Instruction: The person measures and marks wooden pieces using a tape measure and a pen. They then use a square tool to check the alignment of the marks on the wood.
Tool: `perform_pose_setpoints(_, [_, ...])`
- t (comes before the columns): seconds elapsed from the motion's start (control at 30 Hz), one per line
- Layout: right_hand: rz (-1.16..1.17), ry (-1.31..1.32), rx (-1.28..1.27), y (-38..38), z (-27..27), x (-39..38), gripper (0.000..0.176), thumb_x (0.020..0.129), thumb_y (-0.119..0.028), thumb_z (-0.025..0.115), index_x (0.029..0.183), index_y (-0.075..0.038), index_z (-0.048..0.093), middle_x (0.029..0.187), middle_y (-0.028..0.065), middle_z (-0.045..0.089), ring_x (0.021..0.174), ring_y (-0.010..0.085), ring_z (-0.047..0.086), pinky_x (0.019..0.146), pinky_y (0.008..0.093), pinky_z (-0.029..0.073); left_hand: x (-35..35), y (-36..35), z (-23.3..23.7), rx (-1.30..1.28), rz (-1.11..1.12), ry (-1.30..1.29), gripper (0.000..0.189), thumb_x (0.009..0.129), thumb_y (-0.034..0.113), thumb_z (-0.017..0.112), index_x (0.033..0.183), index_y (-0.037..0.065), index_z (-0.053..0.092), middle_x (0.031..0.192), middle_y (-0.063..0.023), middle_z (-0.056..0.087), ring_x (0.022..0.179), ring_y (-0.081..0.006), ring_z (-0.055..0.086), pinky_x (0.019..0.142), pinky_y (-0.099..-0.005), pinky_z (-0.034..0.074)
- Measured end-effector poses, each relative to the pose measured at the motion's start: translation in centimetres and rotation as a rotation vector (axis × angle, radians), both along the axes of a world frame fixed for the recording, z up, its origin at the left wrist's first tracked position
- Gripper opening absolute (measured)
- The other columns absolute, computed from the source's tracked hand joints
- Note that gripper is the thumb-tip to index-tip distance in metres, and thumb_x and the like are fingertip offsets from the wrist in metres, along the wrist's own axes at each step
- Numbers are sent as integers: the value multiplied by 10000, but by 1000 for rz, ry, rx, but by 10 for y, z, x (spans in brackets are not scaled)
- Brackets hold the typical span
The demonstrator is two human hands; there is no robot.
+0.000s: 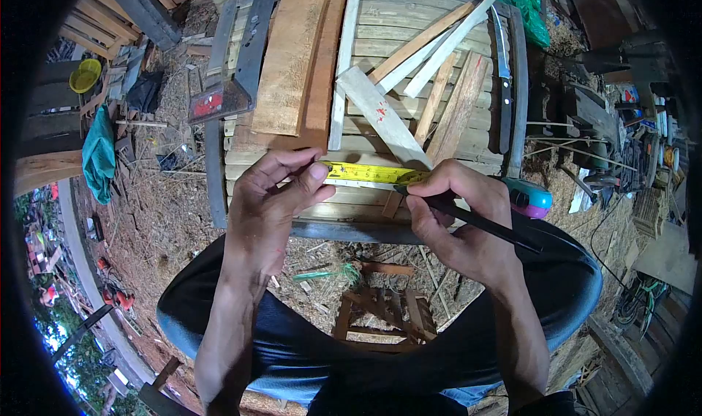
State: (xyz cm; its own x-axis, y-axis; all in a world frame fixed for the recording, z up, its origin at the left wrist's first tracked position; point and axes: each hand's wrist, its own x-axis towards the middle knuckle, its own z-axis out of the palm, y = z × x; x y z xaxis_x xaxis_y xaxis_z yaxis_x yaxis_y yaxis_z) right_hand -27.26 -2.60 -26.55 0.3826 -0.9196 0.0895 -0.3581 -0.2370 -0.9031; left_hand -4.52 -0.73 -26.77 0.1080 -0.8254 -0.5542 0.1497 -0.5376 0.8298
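A yellow tape measure blade (373, 173) is stretched between my two hands, above the near part of a slatted wooden table. Along its lower edge runs a pale strip (358, 184), perhaps thin wood. My left hand (274, 189) pinches the left end between thumb and fingers. My right hand (468, 211) is closed around a slim black pencil-like stick (497, 229); its tip points left at the blade, and the fingers touch the blade's right end. Just beyond lies a pale board (384, 116) with red marks.
On the slatted table (395, 10) lie a wide brown board (289, 57), several narrow strips, and a long black-handled saw or knife (504, 101) at right. A dark metal piece (219, 101) overhangs the left edge. A teal-and-purple object (530, 199) sits near my right knee.
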Motion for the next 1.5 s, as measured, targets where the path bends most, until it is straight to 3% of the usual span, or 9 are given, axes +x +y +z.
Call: perform_pose_setpoints(1.5, [-1, 1, 8, 0, -1, 3, 83, 804, -37, 709, 846, -36, 638, 709, 23, 614, 582, 64, 568, 516, 214, 450, 0, 1, 0, -24, 1, 12, 276, 893, 107, 667, 1129, -20, 601, 1080, -137, 630, 972, -190, 639, 860, -308, 576])
